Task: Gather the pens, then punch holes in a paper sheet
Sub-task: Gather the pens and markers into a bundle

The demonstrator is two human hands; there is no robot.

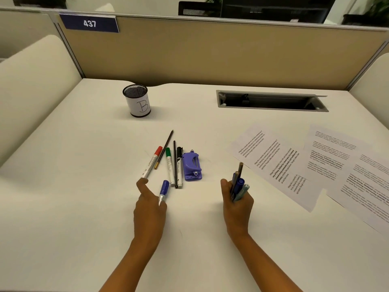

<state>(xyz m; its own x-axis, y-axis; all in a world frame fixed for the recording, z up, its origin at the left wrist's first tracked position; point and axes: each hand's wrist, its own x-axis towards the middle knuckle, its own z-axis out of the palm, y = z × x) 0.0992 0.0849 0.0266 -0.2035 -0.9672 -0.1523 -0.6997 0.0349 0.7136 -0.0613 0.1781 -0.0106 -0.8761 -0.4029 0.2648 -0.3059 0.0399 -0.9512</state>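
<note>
Both hands on pens, set apart on the desk point(84, 207).

The right hand point(236, 204) is clenched round a bunch of pens point(239, 185), tips up. The left hand point(149, 207) holds a blue-capped marker point(164, 189), and one outstretched finger touches the end of a red-capped marker point(151, 164). Beyond lie a green-capped marker point(169, 165), a black-capped marker point(179, 165) and two thin pencils point(174, 161) (one angled beside the red cap), next to the purple hole punch point(191, 166). The printed paper sheets point(273, 161) lie to the right, and a mesh cup point(137, 102) stands farther back.

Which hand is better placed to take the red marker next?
Left: the left hand, holding a blue marker, has a finger at the end of the red marker; the right hand grips pens, farther off.
</note>
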